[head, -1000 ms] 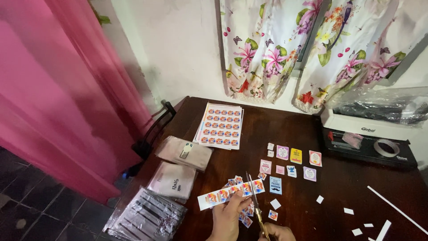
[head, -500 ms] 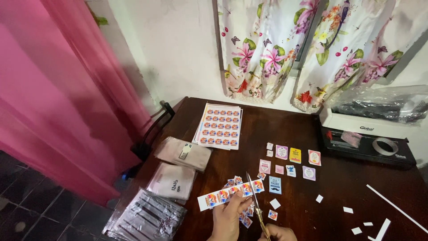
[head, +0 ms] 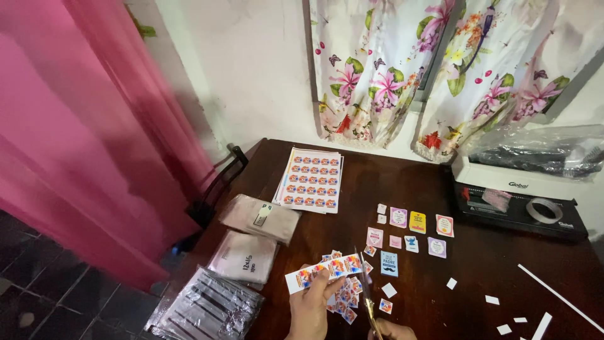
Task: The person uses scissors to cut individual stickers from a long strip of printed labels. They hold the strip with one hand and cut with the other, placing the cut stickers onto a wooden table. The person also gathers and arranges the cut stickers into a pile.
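Note:
My left hand [head: 309,306] pinches a long paper strip of small printed stickers [head: 323,271], held level above the dark wooden table [head: 478,283]. My right hand [head: 391,330], mostly cut off by the bottom edge, grips scissors [head: 365,293] whose blades point up and meet the strip's right end. Under the strip lies a small heap of cut stickers [head: 345,297]. A full sheet of the same round stickers [head: 311,179] rests on a stack at the table's far left.
Small coloured cards [head: 409,229] and white paper scraps [head: 494,301] lie to the right. A laminator-like machine [head: 518,201] with a tape roll [head: 543,209] sits at the back right. Plastic bag packs [head: 244,257] lie on the left. Pink curtain [head: 75,145] hangs left.
The view has barely shifted. The strip and scissors stay in nearly the same place, with the blades at the strip's right end.

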